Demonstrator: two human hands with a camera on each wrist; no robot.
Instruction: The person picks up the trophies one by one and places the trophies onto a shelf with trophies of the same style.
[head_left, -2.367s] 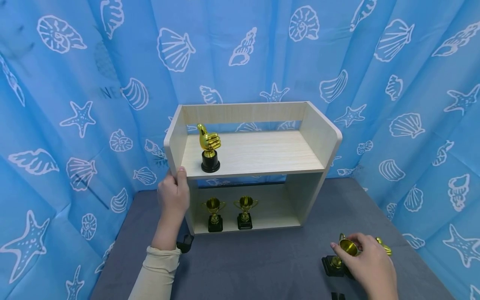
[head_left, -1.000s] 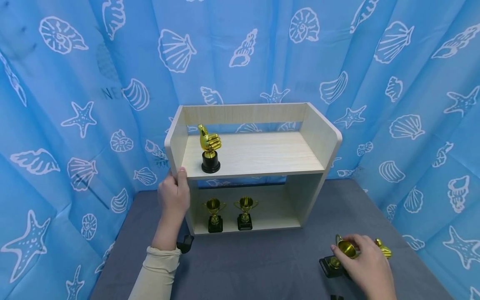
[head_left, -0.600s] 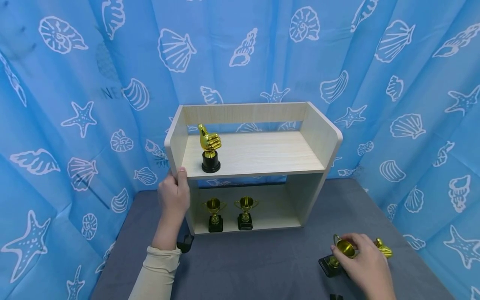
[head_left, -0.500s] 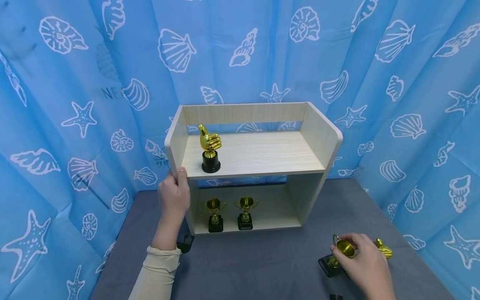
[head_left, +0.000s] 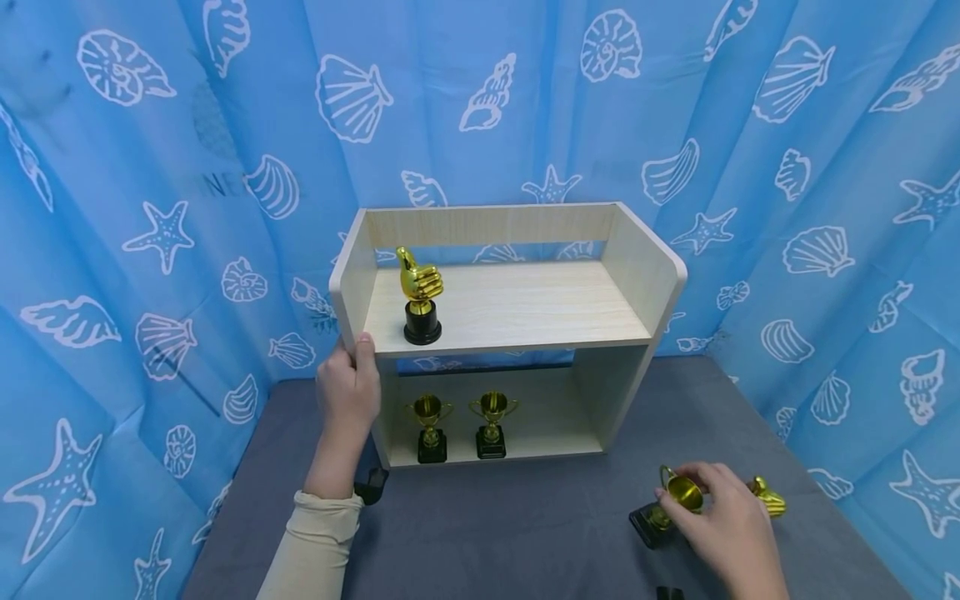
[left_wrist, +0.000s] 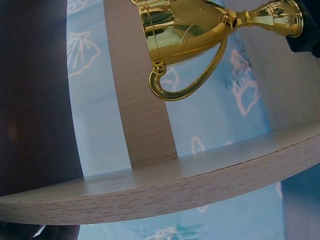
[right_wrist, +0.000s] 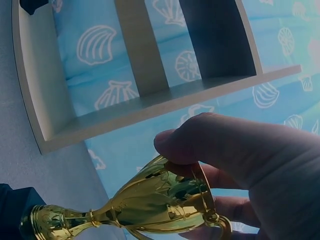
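My right hand pinches a gold trophy cup by its bowl, thumb on the near side and fingers behind. The cup leans, its black square base toward the left, low over the grey table at the right. My left hand grips the front edge of the left side panel of a pale wooden two-tier shelf. Two similar trophy cups stand upright on the lower tier, the left cup and the right cup. A gold thumbs-up trophy stands at the upper tier's left.
Another gold trophy piece shows beyond my right hand, mostly hidden by it. Blue curtains with white shell prints hang behind and at both sides of the grey table. A cream sleeve covers my left forearm.
My right hand has shifted slightly left with the trophy cup, whose base now lies farther left and leans more. The left hand, shelf and standing trophies stay put.
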